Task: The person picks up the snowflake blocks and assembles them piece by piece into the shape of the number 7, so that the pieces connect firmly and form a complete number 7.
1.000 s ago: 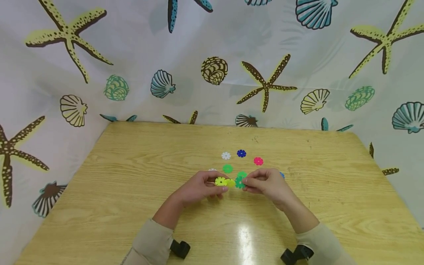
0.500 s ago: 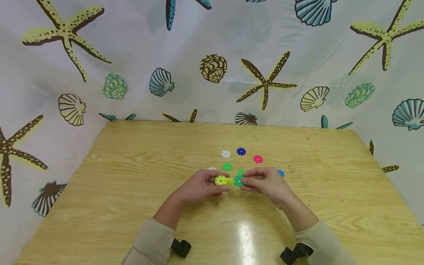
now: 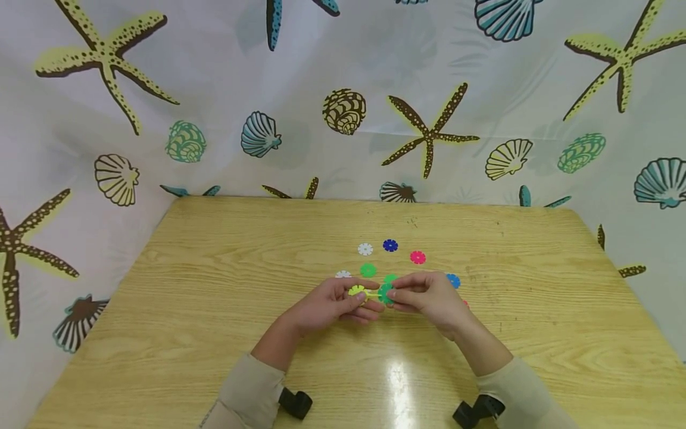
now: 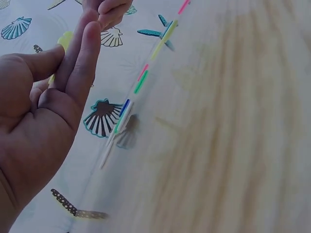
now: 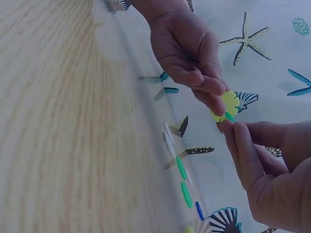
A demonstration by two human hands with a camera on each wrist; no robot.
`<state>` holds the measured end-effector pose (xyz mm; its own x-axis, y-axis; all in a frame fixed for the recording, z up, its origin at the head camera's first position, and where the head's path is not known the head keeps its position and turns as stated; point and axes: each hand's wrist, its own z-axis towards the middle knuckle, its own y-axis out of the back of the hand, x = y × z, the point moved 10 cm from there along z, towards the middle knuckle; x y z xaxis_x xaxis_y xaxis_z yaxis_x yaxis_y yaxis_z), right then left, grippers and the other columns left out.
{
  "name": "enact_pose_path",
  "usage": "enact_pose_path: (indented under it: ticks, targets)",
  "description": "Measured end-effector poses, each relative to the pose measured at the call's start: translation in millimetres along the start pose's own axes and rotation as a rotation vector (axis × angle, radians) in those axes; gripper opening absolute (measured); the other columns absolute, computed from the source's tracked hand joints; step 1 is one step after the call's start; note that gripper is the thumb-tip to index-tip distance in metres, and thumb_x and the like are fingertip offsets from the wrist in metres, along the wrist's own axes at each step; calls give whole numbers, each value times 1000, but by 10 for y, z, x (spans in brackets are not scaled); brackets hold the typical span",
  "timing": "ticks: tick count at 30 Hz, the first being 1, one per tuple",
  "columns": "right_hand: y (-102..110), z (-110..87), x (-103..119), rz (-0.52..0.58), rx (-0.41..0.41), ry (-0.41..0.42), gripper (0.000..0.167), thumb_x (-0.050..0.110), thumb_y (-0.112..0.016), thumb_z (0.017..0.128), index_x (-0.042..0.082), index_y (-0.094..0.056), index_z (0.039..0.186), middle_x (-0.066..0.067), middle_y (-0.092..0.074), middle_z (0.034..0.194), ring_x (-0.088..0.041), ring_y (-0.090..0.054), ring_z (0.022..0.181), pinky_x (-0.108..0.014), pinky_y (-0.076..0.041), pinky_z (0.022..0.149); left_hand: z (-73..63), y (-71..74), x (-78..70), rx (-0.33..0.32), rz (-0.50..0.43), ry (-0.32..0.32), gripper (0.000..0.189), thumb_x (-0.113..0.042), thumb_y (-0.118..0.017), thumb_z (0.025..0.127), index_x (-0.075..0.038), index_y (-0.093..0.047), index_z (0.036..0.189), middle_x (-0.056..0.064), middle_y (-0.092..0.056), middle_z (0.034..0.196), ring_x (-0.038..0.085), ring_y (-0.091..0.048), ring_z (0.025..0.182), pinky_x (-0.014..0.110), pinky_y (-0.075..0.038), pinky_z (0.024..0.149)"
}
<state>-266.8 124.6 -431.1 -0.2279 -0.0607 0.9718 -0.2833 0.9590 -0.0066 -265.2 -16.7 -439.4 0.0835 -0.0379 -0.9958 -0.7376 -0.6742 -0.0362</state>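
Over the table, my left hand (image 3: 324, 305) pinches a yellow notched plastic disc (image 3: 355, 290) between thumb and fingers. A second yellow disc, joined to the first, sticks out to the right and shows edge-on in the head view. My right hand (image 3: 433, 299) pinches a green notched disc (image 3: 384, 292) by its right side, at the free edge of the second yellow disc. In the right wrist view the green disc (image 5: 229, 116) meets the rim of the yellow disc (image 5: 231, 102), and the left fingertips lie right behind. My right fingers hide part of the green disc.
Loose notched discs lie on the wooden table (image 3: 241, 250) beyond the hands: white (image 3: 365, 249), dark blue (image 3: 390, 245), pink (image 3: 418, 257), green (image 3: 367, 270) and blue (image 3: 453, 280). Another white disc (image 3: 343, 274) is partly behind my left hand. A shell-print cloth (image 3: 300, 149) hangs behind.
My left hand has turned the yellow pair so the second disc is edge-on. The left thumb now lies over the first disc, and the left fingers reach further right. The right hand barely moved.
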Motion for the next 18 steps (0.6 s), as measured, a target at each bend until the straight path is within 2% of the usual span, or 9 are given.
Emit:
enact_pose_path:
  ticks: [5,11,18]
  targets:
    - [5,10,-1,23,-23,10,30,-5,-67,91,-19,-62,117,-4,-75,92,-13,-75,83,-29,-62,82,10,2,42,-26,-27,28,34,-12,-44,107,2,-50,138,27,-68,121,36,-69,110,40,-59,93]
    - [-29,1,-40,52,-46,-6,30,-4,-67,91,-20,-62,116,-4,-74,93,-12,-74,84,-29,-62,83,11,32,103,-56,-58,75,33,-9,-41,108,5,-50,136,27,-68,120,34,-70,109,39,-59,92]
    - [-42,2,-101,66,-70,-45,29,-5,-68,90,-18,-63,115,-6,-73,93,-13,-74,84,-28,-61,82,31,25,134,-61,-92,81,35,-9,-41,108,11,-49,135,30,-67,119,37,-68,111,39,-59,91]
